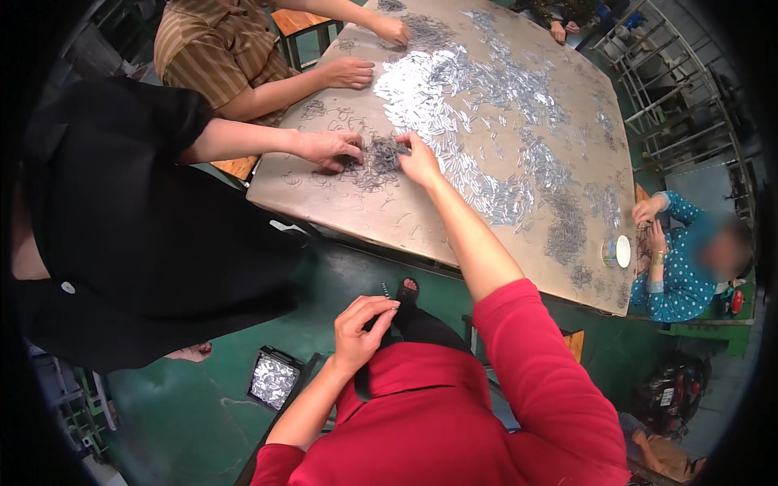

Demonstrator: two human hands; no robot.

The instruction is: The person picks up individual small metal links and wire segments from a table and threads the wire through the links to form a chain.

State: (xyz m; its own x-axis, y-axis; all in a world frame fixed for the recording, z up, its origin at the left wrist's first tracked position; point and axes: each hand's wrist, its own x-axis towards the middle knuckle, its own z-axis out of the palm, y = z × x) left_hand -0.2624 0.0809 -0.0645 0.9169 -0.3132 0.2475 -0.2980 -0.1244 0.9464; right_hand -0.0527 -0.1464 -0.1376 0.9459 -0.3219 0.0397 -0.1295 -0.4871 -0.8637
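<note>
My right hand [419, 162] reaches over the table's near left part, its fingers curled at a tangled heap of thin dark wire pieces [382, 155]. Low in front of my body, my left hand [361, 328] is closed in a pinch; a small ridged piece [385, 289] shows just above its fingertips, and I cannot make out fully what they hold. Many flat, shiny silver pieces [421, 81] spread across the table [324, 206] beyond my right hand. On the heap's other side lies a co-worker's hand [331, 150], apart from mine.
Another worker's hands [350, 73] rest at the far left edge. At the right sits a person in a dotted blue top [685, 296], near a white cup [621, 251]. A dark bin [274, 379] of silver pieces stands on the green floor to my left. Metal racks [673, 97] line the far right.
</note>
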